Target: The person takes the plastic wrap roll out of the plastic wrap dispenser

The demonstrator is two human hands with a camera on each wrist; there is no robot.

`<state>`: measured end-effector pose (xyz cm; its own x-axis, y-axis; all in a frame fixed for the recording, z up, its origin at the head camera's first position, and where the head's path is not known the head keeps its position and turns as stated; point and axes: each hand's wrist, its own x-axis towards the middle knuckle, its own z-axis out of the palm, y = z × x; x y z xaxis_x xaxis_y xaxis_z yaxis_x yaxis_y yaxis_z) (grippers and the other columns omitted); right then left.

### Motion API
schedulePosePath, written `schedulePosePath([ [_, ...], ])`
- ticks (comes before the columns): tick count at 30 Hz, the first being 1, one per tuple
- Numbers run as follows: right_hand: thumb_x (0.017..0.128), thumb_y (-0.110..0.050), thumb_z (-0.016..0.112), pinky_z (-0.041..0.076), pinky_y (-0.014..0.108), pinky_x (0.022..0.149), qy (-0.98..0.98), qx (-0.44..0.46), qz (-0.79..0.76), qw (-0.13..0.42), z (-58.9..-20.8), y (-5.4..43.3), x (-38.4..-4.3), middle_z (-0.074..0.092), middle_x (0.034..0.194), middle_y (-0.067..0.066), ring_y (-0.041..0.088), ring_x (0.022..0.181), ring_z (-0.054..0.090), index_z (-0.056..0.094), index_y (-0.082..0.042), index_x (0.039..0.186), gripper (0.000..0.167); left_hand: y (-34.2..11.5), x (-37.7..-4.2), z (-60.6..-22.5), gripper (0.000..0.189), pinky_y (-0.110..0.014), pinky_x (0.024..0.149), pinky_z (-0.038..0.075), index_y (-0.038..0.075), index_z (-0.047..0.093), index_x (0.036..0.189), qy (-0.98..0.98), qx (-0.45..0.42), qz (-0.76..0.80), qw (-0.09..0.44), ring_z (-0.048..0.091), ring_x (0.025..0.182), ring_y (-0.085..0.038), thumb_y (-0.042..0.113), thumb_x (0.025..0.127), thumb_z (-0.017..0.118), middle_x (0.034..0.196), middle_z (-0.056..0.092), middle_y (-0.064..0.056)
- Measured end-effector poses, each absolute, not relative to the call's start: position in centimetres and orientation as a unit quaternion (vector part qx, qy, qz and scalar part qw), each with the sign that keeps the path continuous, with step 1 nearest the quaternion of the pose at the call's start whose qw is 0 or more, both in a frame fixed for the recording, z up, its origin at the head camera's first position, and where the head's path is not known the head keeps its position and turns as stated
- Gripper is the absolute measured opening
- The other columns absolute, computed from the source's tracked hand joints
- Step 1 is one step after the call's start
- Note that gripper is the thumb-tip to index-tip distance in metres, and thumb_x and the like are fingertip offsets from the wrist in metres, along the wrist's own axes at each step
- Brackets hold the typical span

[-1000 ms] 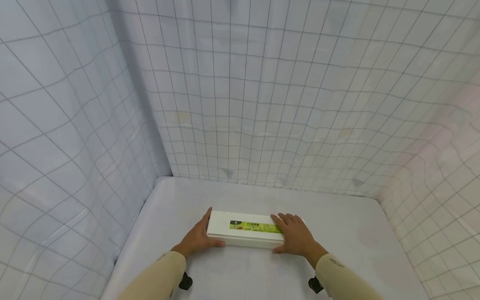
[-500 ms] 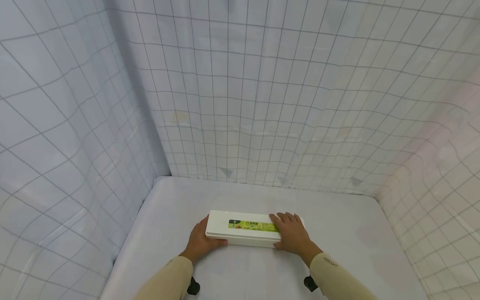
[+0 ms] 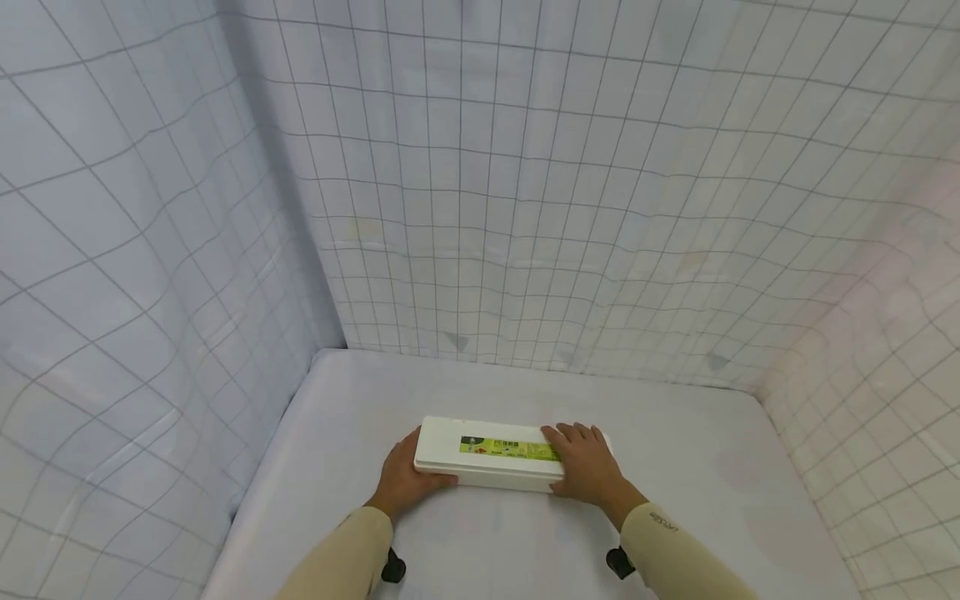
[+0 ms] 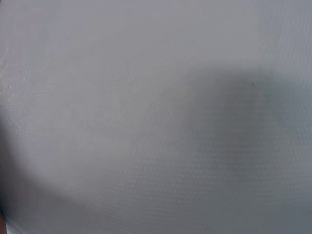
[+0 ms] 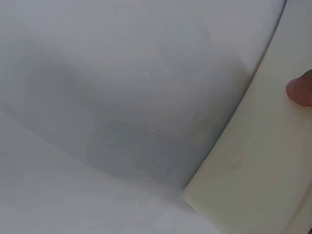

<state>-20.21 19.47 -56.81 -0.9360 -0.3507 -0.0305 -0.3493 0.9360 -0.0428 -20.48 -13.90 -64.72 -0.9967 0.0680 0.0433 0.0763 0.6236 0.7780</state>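
A long white box (image 3: pixel 442 442) with a yellow-green label (image 3: pixel 506 447), apparently a cling film box, lies crosswise on the white-covered table in the head view. My left hand (image 3: pixel 405 479) grips its left end, thumb along the front side and the other fingers around the end. At the opposite end, my right hand (image 3: pixel 587 467) holds it with fingers spread over the top and thumb at the front side. In the right wrist view, the thumb (image 5: pixel 301 90) presses against the box's pale side. The left wrist view shows mostly white cloth, with the box outside it.
White cloth (image 3: pixel 487 542) covers the table. White sheets with a dark grid stand as walls at the back (image 3: pixel 480 208), the left (image 3: pixel 112 275) and the right (image 3: pixel 900 358). Black straps or devices (image 3: pixel 393 567) hang under both sleeves.
My left hand's fingers have drawn in around the box's left end, and the left forearm has shifted right. My right hand keeps its hold, its forearm slightly further left. The box barely moves.
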Motion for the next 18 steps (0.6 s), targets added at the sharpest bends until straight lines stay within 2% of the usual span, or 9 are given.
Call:
schedulePosePath([
  [6,0.07,-0.038,0.092,0.039,0.066,0.114,0.983,-0.179,-0.022,0.04,-56.2,19.1,-20.5,0.058,0.146,0.011,0.044,0.134,0.053,0.048,-0.022,0.149,0.092,-14.0,-20.5,-65.2,0.112,-0.055,0.118,0.037,0.022,0.048,0.15,-0.9,-0.033,-0.434,0.012,0.054,0.136,-0.027,0.062,0.056,0.094,0.145,0.061,0.002],
  [12,0.069,-0.03,0.09,0.041,0.063,0.114,0.98,-0.183,-0.032,0.077,-54.9,18.9,-20.7,0.06,0.143,0.011,0.042,0.133,0.055,0.05,-0.019,0.148,0.09,-14.1,-20.2,-65.0,0.115,-0.057,0.12,0.034,0.021,0.045,0.152,-0.898,-0.021,-0.439,-0.001,0.052,0.137,-0.028,0.061,0.056,0.095,0.147,0.059,0.0],
  [18,0.07,-0.03,0.09,0.041,0.061,0.115,0.979,-0.182,-0.033,0.085,-54.8,18.9,-20.8,0.059,0.145,0.01,0.04,0.134,0.055,0.049,-0.019,0.15,0.091,-14.1,-20.3,-64.9,0.117,-0.057,0.121,0.032,0.02,0.043,0.154,-0.9,-0.022,-0.434,-0.002,0.049,0.14,-0.029,0.061,0.057,0.094,0.15,0.057,-0.002],
])
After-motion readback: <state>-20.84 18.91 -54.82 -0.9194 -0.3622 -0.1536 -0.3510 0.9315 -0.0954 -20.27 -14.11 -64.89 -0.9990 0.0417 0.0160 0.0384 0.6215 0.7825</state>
